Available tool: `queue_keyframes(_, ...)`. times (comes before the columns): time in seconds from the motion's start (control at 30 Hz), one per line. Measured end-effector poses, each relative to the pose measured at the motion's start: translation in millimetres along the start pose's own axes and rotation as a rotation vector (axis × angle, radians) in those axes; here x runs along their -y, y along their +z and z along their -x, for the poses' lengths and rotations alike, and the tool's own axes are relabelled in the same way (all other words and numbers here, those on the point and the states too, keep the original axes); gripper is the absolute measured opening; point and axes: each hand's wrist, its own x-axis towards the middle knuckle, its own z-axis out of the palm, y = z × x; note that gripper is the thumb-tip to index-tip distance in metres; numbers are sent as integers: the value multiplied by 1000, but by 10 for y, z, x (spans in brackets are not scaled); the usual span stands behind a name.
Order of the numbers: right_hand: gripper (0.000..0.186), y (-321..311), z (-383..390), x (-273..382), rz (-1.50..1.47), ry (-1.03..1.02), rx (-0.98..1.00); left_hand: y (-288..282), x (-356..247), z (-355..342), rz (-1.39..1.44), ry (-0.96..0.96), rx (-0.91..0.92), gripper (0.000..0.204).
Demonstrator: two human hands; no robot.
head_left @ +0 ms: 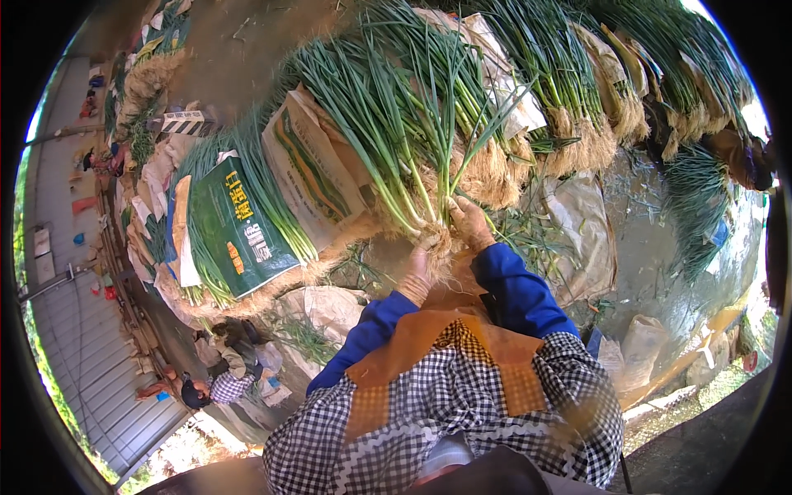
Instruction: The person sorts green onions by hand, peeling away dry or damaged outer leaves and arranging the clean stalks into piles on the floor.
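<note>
In front of me I have a bunch of green onions (417,177) with long green leaves, pale stems and stringy tan roots. My left hand (421,260) is closed around its root end. My right hand (470,223) grips the same bunch a little higher, on the right of the stems. Just beyond lies a pile of more green onions (487,165) with root ends toward me. To the left a cream sack (309,165) and a green printed sack (235,231) lie over other bundles.
More bundles (598,132) stretch along the top right, with loose leaves (697,214) below them at the right. Pale plastic sheets (577,223) and crumpled sacks (643,346) lie on the wet ground. A co-worker (227,379) crouches at lower left, beside a corrugated metal surface (99,371).
</note>
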Motion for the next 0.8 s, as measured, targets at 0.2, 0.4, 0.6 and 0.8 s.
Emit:
queue_keyframes(0.2,26,-17,400,84,-242,70,51,-50,-53,-76,303,-98,223,23)
queue_keyframes(0.4,22,-944,875,-287,178,-145,583,9,-320,97,137,-180,210,23)
queue_keyframes(0.6,57,-36,348,-540,-501,-92,301,262,-339,155,113,-123,218,25)
queue_keyframes(0.8,30,-549,753,475,-696,230,302,298,-530,522,119,-237,404,29)
